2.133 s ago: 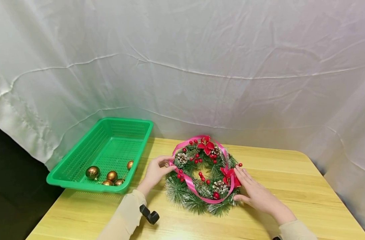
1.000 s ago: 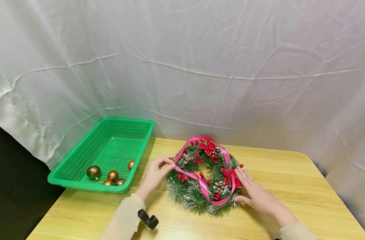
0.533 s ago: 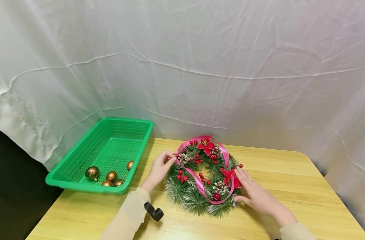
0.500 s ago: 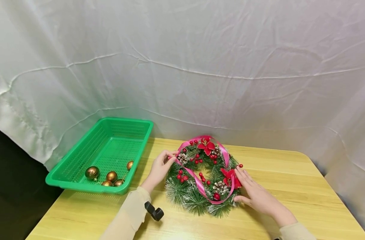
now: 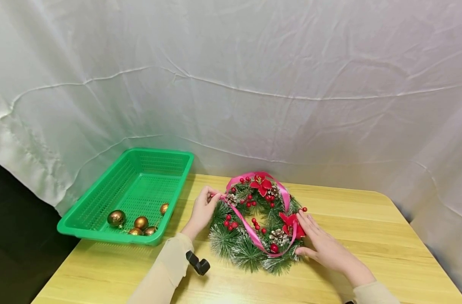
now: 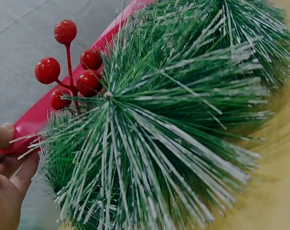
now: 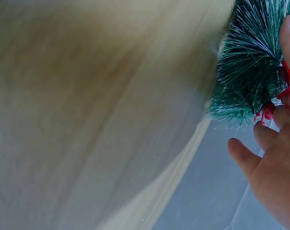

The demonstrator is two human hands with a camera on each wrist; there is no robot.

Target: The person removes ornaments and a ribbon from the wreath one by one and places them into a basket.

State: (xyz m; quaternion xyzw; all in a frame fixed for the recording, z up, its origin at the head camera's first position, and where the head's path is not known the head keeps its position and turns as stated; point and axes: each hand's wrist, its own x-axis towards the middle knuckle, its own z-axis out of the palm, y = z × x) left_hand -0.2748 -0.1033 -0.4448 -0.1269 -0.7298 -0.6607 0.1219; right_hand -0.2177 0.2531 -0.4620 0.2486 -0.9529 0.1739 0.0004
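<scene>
A green Christmas wreath [image 5: 250, 249] with frosted tips lies on the table, trimmed with red berries, pine cones and red poinsettia flowers [image 5: 261, 184]. Pink ribbon [image 5: 252, 234] loops over its top. At the wreath's left edge my left hand [image 5: 202, 210] pinches the ribbon between thumb and fingers; the left wrist view shows that ribbon [image 6: 32, 123] running from the fingertips behind a berry sprig [image 6: 68, 72]. My right hand [image 5: 324, 245] rests with fairly straight fingers on the wreath's right side, fingertips at the lower red flower [image 5: 292, 226].
To the left stands a green plastic basket [image 5: 101, 238], overhanging the table's left edge, with several bronze baubles [image 5: 116, 218] in its near end. A pale grey curtain [image 5: 254, 105] hangs behind the wooden table [image 5: 368, 228].
My left hand has moved slightly up and away from me along the wreath's left edge, drawing the ribbon's left part with it. My right hand has stayed in place.
</scene>
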